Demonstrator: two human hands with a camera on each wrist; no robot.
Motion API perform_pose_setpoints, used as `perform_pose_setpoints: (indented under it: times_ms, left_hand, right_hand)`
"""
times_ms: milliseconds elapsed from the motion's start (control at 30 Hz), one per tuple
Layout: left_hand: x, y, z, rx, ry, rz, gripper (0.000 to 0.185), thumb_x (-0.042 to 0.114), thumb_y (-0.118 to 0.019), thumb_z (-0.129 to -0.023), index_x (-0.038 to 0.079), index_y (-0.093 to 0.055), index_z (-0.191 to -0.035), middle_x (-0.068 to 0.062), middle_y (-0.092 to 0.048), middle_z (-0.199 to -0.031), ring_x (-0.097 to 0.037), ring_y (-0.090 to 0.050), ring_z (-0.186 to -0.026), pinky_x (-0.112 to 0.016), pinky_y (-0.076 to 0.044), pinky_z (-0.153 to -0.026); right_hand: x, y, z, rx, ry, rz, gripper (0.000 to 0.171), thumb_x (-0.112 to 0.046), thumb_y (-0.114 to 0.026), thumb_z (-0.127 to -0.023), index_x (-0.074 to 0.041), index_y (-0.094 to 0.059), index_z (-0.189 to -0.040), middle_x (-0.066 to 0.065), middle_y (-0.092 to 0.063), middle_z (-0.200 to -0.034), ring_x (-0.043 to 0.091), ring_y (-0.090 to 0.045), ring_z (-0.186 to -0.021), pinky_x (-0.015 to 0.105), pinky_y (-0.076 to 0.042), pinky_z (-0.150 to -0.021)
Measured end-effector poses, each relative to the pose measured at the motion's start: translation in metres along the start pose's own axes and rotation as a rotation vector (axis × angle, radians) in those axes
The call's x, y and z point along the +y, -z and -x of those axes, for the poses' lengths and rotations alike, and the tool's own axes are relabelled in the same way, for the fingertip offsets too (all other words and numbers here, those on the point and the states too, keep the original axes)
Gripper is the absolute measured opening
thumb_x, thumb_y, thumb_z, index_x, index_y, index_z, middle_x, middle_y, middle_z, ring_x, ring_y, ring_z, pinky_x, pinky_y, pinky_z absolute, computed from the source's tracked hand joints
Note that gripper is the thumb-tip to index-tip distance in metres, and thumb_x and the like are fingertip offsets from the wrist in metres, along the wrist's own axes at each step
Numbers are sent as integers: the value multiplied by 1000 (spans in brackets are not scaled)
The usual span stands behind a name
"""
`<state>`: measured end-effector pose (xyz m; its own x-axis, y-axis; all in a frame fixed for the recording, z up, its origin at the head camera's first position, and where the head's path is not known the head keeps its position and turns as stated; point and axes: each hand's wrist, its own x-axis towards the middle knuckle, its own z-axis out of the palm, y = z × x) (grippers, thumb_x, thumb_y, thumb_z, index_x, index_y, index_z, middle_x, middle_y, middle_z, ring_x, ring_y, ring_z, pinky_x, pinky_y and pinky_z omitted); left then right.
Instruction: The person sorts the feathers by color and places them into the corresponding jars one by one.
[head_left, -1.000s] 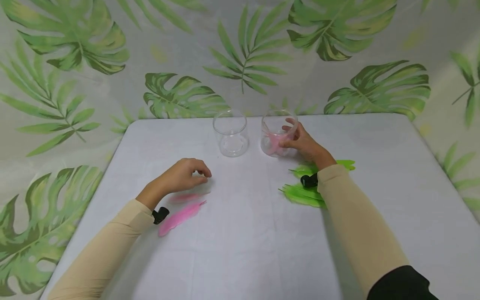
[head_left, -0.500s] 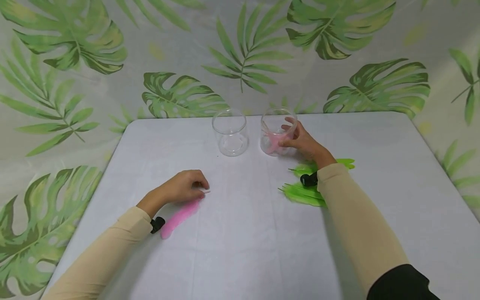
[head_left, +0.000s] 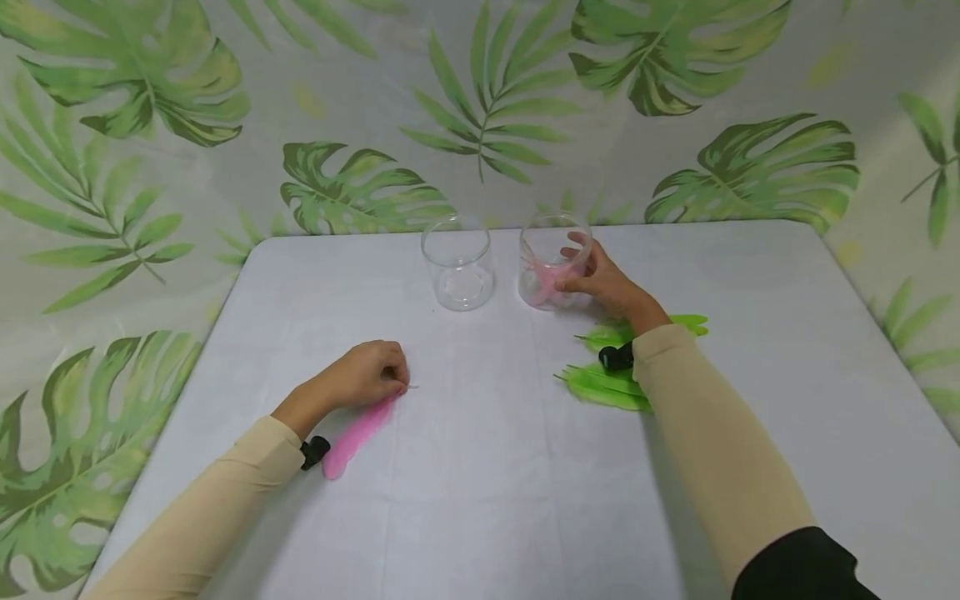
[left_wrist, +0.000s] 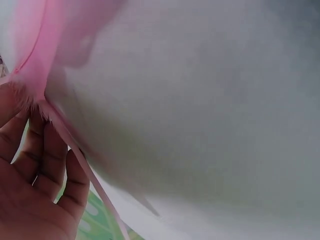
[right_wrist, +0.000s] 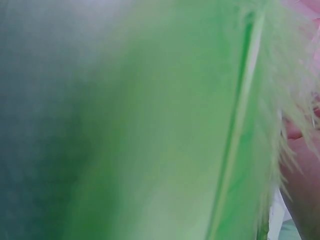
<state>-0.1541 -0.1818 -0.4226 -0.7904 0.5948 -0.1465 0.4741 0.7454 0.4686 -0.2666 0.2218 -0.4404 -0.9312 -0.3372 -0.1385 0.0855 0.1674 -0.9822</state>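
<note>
My left hand (head_left: 360, 375) pinches a pink feather (head_left: 356, 442) by its base. In the head view the feather runs from the fingertips back toward the wrist, low over the cloth. The left wrist view shows this feather (left_wrist: 37, 50) with its bare quill crossing the fingers. At the back of the table, my right hand (head_left: 611, 287) grips the side of a clear round jar (head_left: 528, 287), thumb in front and fingers behind. Pink feathers (head_left: 549, 279) are inside that jar. A green feather (right_wrist: 200, 125) fills much of the right wrist view.
A second clear jar (head_left: 459, 279) stands left of the gripped one, with nothing in it. Green feathers (head_left: 600, 387) lie under the right wrist, more green ones (head_left: 607, 336) just behind. A leaf-patterned cloth (head_left: 525, 108) hangs beyond the table's back edge.
My left hand has come down toward me onto the pink feathers and pinched one; the paler one behind is now covered by the hand. The right hand stays on its jar.
</note>
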Motion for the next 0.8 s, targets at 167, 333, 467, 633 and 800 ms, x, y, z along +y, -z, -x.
perform_pose_setpoints:
  times_ms: [167, 333, 467, 633, 800]
  left_hand:
    - [1, 3, 0, -12, -25, -14, 16, 8, -75, -85, 17, -67, -74, 6, -62, -85, -9, -54, -81, -28, -49, -77]
    - [3, 6, -2, -8, -24, -25, 15, 9, -73, -86, 18, -67, -75, 6, -61, -85, -9, -54, -80, -27, -48, -76]
    - [2, 10, -4, -2, -3, -15, 10, 11, -71, -88, 16, -67, -81, 5, -63, -85, -10, -55, -78, -27, -49, -75]
    - [-1, 19, -8, 17, 30, -14, 7, 13, -66, -92, 16, -66, -85, 4, -64, -79, -9, -55, -73, -27, -47, -71]
    - [0, 39, -9, 111, 52, 19, 6, 11, -65, -94, 11, -65, -88, -3, -68, -80, -12, -57, -72, -29, -47, -68]
  right_hand:
    - [-2, 0, -1, 0, -2, 7, 95, -5, -70, -88, -19, -8, -158, 14, -17, -167, 32, -18, -154, 53, -12, -126]
    - [-3, 0, 0, 8, 5, 10, 95, -5, -70, -88, -19, -8, -158, 14, -17, -167, 30, -16, -155, 53, -11, -126]
    - [-2, 1, -1, 9, 9, 8, 94, -4, -69, -88, -18, -9, -158, 15, -18, -166, 32, -17, -155, 54, -11, -126]
    - [1, 2, -1, -5, 21, 3, 94, -5, -69, -89, -17, -7, -159, 16, -16, -167, 33, -17, -154, 53, -13, -125]
    - [2, 2, 0, -13, 13, 19, 96, -7, -69, -90, -19, -4, -159, 14, -14, -167, 32, -16, -155, 53, -13, -126]
